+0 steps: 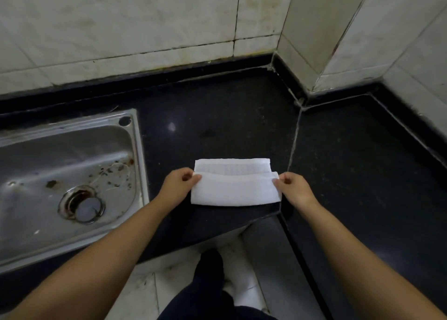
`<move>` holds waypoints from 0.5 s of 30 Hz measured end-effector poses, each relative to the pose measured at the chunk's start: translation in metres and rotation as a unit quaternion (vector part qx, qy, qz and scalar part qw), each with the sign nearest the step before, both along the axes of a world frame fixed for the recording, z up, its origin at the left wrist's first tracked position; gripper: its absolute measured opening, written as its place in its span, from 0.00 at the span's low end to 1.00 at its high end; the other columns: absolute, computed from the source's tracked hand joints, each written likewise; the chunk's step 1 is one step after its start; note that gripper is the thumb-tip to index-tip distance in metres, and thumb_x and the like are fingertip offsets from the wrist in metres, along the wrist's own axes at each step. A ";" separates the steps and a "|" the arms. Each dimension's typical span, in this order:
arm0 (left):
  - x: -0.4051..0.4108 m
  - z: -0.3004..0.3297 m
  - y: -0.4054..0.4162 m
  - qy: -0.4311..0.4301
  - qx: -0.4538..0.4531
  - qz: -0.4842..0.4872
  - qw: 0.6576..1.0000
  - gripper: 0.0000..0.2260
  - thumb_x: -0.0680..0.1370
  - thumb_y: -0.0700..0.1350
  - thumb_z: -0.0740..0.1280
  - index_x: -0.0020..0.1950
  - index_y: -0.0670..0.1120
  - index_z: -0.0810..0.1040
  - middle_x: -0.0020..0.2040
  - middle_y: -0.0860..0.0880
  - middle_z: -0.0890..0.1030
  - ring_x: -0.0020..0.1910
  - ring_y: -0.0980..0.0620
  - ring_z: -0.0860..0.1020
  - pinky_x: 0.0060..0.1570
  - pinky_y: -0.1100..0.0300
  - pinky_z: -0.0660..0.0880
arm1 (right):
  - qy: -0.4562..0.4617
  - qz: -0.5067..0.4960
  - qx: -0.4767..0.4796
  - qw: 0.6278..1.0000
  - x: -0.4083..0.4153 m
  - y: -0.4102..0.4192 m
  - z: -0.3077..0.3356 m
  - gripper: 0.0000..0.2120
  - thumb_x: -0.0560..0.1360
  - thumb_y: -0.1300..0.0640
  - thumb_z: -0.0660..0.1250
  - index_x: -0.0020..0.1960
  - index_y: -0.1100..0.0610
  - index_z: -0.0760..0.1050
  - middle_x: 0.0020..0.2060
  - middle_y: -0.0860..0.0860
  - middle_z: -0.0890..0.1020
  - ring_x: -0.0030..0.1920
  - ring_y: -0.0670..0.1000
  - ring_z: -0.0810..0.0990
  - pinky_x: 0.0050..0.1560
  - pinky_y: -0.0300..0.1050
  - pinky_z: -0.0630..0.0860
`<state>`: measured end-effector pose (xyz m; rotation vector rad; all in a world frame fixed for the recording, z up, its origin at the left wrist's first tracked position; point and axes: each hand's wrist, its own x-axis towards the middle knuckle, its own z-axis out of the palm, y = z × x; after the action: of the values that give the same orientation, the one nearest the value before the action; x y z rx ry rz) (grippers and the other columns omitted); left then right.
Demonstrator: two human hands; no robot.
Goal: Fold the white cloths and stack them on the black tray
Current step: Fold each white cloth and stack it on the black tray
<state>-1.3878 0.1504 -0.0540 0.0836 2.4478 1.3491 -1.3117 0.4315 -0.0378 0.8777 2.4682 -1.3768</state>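
1. Head view: both bare forearms reach forward over the black countertop (217, 116), converging on one white cloth (235, 189).
2. Left hand (179, 184) pinches the cloth's left end, fingers curled, thumb on top.
3. Right hand (294, 189) pinches the right end likewise.
4. Cloth lies near the counter's front edge, its near half folded over the far half.
5. Steel sink (135, 135) sits to the left.

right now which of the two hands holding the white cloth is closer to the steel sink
The left hand, pinching the folded white cloth's left end; the stainless steel sink lies on that side, while the right hand pinches the far end.
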 end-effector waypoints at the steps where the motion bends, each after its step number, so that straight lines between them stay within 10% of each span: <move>1: -0.010 0.001 0.005 0.018 -0.012 0.009 1.000 0.09 0.77 0.45 0.67 0.40 0.42 0.78 0.34 0.49 0.76 0.34 0.54 0.72 0.37 0.62 0.69 | 0.003 -0.002 0.010 1.000 -0.010 0.000 0.000 0.08 0.76 0.57 0.65 0.41 0.61 0.75 0.35 0.52 0.74 0.37 0.49 0.71 0.37 0.43 0.67; 10: -0.047 -0.026 0.026 0.135 -0.234 0.000 0.963 0.07 0.78 0.50 0.63 0.45 0.47 0.74 0.44 0.51 0.74 0.47 0.51 0.73 0.50 0.56 0.66 | -0.045 0.032 0.193 0.980 -0.055 -0.001 -0.018 0.05 0.77 0.54 0.63 0.50 0.55 0.74 0.48 0.53 0.76 0.52 0.55 0.77 0.55 0.51 0.74; 15: -0.027 -0.034 0.022 0.156 -0.261 0.035 0.952 0.16 0.76 0.55 0.65 0.57 0.46 0.72 0.54 0.48 0.74 0.54 0.48 0.71 0.54 0.55 0.65 | 0.009 0.132 0.342 0.930 -0.080 -0.025 -0.007 0.20 0.76 0.53 0.63 0.68 0.53 0.67 0.63 0.54 0.71 0.65 0.56 0.68 0.63 0.52 0.64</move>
<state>-1.4150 0.1723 -0.0877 0.0856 3.0175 0.7102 -1.3921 0.4062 -0.0450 0.5890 2.9810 -0.4219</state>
